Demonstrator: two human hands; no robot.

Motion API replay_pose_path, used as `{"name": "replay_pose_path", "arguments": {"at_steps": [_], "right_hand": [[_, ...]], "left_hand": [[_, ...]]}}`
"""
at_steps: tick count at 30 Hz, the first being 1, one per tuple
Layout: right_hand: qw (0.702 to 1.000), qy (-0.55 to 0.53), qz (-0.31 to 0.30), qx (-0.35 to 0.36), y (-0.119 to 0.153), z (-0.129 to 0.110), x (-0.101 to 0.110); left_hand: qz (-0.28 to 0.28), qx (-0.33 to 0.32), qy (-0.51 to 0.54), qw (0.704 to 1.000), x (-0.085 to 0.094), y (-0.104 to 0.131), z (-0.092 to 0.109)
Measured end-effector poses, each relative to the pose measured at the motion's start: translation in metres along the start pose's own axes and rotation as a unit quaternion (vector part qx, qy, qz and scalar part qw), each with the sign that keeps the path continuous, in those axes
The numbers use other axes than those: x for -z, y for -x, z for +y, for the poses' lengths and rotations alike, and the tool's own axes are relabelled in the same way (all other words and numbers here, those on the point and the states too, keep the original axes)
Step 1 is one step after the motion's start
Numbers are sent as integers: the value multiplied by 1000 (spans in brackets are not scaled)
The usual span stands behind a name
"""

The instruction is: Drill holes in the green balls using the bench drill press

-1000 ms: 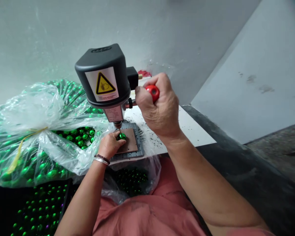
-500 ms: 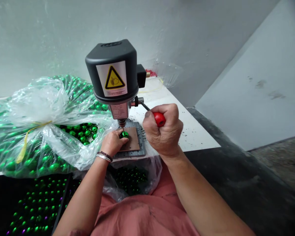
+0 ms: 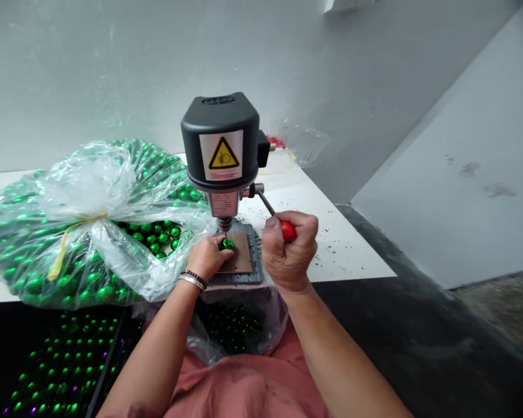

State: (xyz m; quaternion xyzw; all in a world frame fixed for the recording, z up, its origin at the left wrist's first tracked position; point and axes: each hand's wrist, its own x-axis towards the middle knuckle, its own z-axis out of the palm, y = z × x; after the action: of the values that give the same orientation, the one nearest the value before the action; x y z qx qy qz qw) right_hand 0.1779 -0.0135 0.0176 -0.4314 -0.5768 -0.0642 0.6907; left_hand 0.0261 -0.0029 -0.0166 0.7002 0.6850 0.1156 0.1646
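My left hand (image 3: 206,258) pinches a shiny green ball (image 3: 227,244) between thumb and fingers, on a brown square board (image 3: 239,255). The ball sits directly below the bit of a small drill press (image 3: 220,142) with a dark grey housing and a yellow warning label. Whether the bit has entered the ball is too small to make out. My right hand (image 3: 290,249) is closed around the red knob (image 3: 288,231) of the press's feed lever (image 3: 267,203), to the right of the machine.
A clear plastic bag (image 3: 85,191) full of green balls, tied with a yellow strip, lies on the white table (image 3: 326,232) at left. Another bag (image 3: 270,325) of dark green balls hangs below the table's front edge. Rows of green balls (image 3: 67,357) show at lower left. Dark shavings surround the press base (image 3: 255,270).
My view has shifted, so the press appears lower and further right. My right hand has brought the lever knob slightly down relative to the press. The left hand keeps its pinch on the ball.
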Motion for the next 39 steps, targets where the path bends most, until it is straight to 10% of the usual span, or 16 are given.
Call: {"name": "replay_pose_path", "arguments": {"at_steps": [6,15,25,28,33,39], "right_hand": [[999,-52,0,2,17,11,-3],[997,-58,-32,-40,-80,-26,-15],[996,-59,-33,-61,-80,-24,-19],[996,-64,-41,-56,-80,-23,-18],[994,-83,-51,-53,-77,-22,-15],[995,-70,-47,-46,-75,-23,-14]], "left_hand": [[5,-15,6,1000,1,1,0],[35,24,104,994,1,17,-6],[-48,-29,269,961,24,55,-28],[-47,11,411,910,17,51,-32],[-58,76,683,725,8,45,-32],[-50,108,690,714,5,41,-34]]}}
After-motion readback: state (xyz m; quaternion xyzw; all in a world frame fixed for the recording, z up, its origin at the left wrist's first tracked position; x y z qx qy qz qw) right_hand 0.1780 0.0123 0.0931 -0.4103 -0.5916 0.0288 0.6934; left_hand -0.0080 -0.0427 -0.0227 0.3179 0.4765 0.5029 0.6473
